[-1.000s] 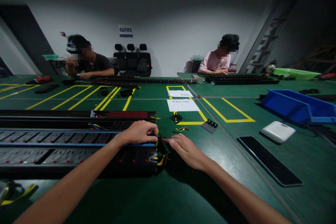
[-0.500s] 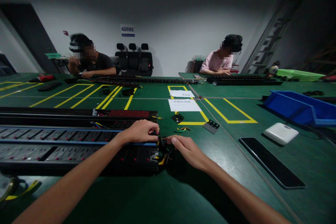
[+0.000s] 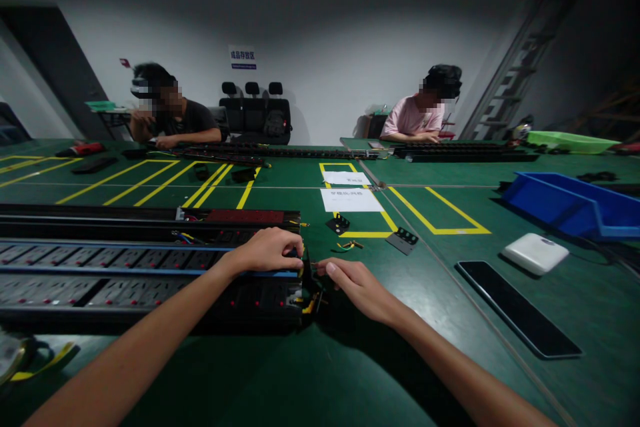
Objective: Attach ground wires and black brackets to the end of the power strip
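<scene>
Several long power strips with rows of black sockets and red lights lie side by side. One is the blue-edged power strip (image 3: 125,260); a black-edged power strip (image 3: 250,297) lies nearest me. My left hand (image 3: 270,250) rests over the right end of the blue-edged strip, fingers curled round it. At that end stands a small dark end plate (image 3: 309,267). My right hand (image 3: 353,280) is closed in a pinch just right of the plate; what is between its fingertips is too small to name. Yellow wire (image 3: 311,307) sticks out of the nearest strip's end.
Beyond my hands lie black brackets (image 3: 403,240), short wires (image 3: 350,246) and paper sheets (image 3: 351,200). To the right are a phone (image 3: 517,307), a white box (image 3: 535,253) and a blue bin (image 3: 565,207). Two people sit across the green table. A tape measure (image 3: 15,357) lies front left.
The dark end plate between my hands now stands more upright, with its top higher than before. Both hands have stayed almost in place.
</scene>
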